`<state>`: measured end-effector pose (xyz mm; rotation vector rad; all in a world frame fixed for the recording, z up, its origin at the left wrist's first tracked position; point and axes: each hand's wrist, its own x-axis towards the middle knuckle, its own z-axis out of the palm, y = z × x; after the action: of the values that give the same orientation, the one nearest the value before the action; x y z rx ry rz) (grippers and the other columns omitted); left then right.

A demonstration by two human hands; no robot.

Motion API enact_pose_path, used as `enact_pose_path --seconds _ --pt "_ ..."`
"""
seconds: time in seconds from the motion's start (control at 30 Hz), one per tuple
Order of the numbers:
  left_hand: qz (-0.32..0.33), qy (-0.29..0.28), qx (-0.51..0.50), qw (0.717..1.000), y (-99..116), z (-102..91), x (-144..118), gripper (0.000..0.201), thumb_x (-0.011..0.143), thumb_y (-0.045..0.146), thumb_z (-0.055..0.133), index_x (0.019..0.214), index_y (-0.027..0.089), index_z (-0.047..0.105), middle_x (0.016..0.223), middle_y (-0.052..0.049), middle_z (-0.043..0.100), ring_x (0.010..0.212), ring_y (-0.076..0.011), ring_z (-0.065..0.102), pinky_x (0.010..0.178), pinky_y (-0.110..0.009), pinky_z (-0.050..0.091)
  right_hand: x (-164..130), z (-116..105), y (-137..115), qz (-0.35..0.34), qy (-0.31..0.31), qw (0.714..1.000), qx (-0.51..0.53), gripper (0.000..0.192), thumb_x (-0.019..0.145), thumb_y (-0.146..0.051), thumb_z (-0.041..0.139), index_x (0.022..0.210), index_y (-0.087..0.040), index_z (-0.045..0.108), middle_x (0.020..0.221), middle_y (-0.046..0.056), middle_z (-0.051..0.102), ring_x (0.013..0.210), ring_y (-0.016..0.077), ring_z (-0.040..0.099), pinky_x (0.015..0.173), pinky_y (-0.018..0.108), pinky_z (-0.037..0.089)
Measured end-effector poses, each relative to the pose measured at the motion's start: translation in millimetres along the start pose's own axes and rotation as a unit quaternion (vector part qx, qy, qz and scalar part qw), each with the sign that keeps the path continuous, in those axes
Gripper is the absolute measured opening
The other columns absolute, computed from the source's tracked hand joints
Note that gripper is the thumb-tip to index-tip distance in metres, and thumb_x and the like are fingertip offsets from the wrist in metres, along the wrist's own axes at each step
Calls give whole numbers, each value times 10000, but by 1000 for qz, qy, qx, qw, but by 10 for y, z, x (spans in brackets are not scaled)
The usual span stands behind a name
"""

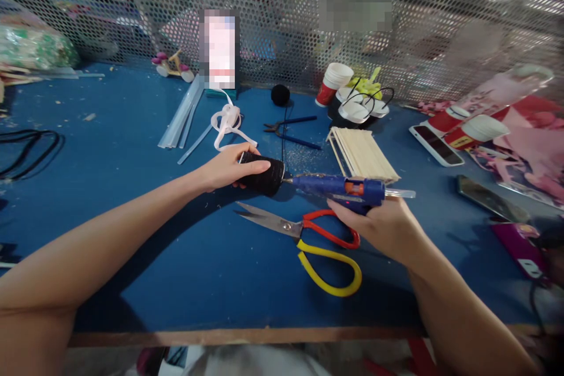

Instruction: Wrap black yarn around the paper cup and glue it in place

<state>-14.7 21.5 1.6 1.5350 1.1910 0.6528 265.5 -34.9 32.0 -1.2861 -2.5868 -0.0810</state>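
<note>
My left hand [231, 167] is wrapped round a cup covered in black yarn [264, 175], which lies tilted on its side with a pale rim showing. In my right hand [388, 223] is a blue hot glue gun [339, 188], with a clear glue stick [400, 193] poking out of its back. The nozzle meets or nearly meets the cup's right end. A black strand runs from the cup up to a ball of black yarn [280, 95]. Scissors [291, 228] with red and yellow handles lie just below both hands, blades pointing left.
Pliers [295, 129], white ribbon [229, 120] and glue sticks [183, 114] lie beyond my hands. A stick bundle [363, 153] and paper cups [335, 82] stand behind the glue gun. Phones [436, 144] lie to the right. A perforated metal screen [273, 12] closes the back.
</note>
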Motion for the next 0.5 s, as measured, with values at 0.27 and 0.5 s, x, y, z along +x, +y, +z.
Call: enact_pose_path --seconds 0.27,0.5 --pt "7 -3 4 1000 -16 -2 -1 408 738 517 598 944 179 501 723 -18 512 540 -109 498 424 -205 422 0 -28 -7 -93 25 994 -45 369 806 -117 371 834 -216 725 312 -32 291 361 146 393 465 279 344" --pt "23 -11 14 1000 -27 -9 -3 407 736 511 603 954 182 501 732 -15 500 582 -116 494 443 -202 427 29 -58 -42 10 33 999 21 322 812 -316 421 749 -186 709 317 -32 288 344 130 335 423 276 339"
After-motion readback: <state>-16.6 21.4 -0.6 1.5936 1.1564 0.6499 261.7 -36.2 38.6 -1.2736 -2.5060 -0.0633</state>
